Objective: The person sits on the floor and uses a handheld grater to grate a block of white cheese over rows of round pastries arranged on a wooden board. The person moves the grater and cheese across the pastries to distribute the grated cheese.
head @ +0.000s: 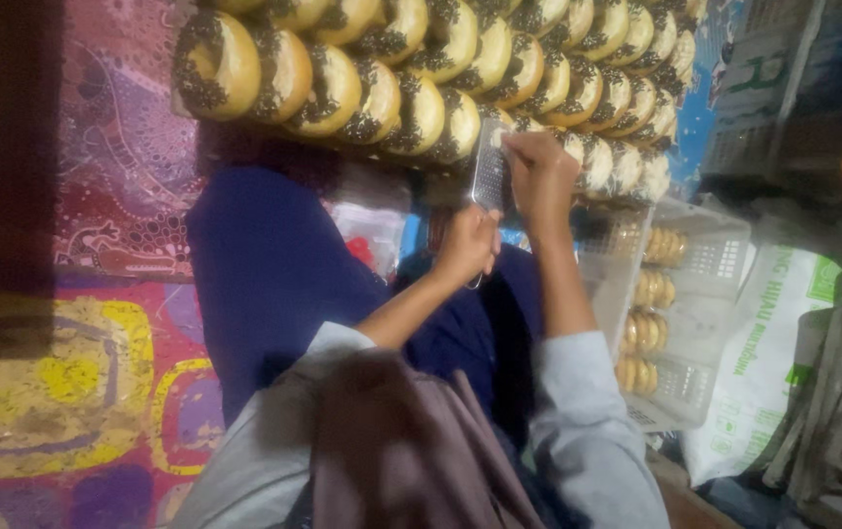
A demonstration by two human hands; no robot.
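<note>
Patterned floor mat (107, 196) under rows of chocolate-sprinkled doughnuts (421, 69). My left hand (468, 245) closed round metal grater (488, 168) handle; right hand (538, 171) pinches something small against it, probably cheese. Keep grater steady over doughnuts, strokes short, fingertips clear.

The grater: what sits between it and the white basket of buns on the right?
In the head view, the right hand lies between the grater and the white basket, pressing something small against the grater.

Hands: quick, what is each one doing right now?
Left hand: closed around the handle of a flat metal grater.
Right hand: fingers pinched shut on something small against the grater; what it is cannot be told.
</note>
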